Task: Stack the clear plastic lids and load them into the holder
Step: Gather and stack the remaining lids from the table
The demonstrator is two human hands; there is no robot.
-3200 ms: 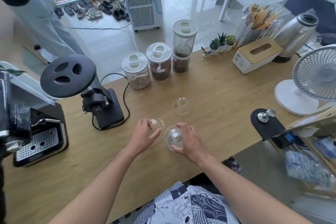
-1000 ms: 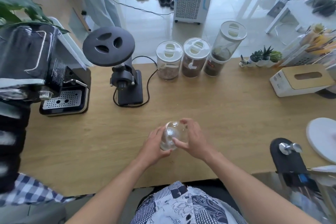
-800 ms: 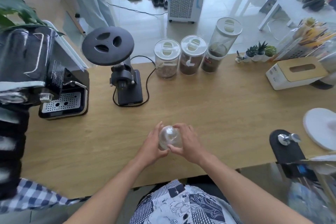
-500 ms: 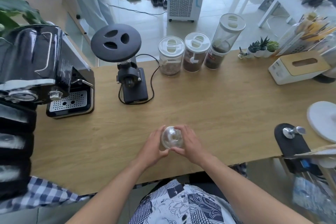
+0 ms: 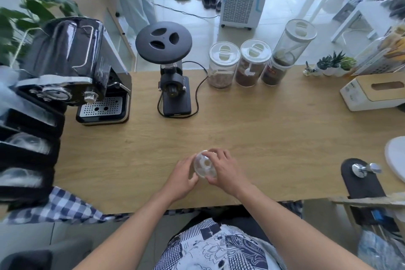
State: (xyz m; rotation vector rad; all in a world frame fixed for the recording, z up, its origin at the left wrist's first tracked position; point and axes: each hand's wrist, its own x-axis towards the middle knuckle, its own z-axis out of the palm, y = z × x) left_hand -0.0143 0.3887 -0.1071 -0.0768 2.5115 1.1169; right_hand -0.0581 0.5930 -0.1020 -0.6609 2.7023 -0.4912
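Nearest to the camera, both hands meet over the front edge of the wooden surface (image 5: 274,133). The left hand (image 5: 182,178) and the right hand (image 5: 223,171) are closed around the clear plastic lids (image 5: 204,165), fingers curled on the two sides, thumbs low. The lids look like domes with a hole on top, nested into one small stack; how many there are I cannot tell.

I judge that these lids are very light and thin. They will bend or crack if pressed hard on the dome, and the smooth plastic can slip. It is better to hold them at the rim, from two opposite sides, with gentle pressure, so that the stack does not come apart.

Farther to the left stands a black tiered holder (image 5: 24,155), where some clear things already lie; it is blurred. Behind are the espresso machine (image 5: 72,68), the grinder (image 5: 171,72) and three jars (image 5: 252,63).
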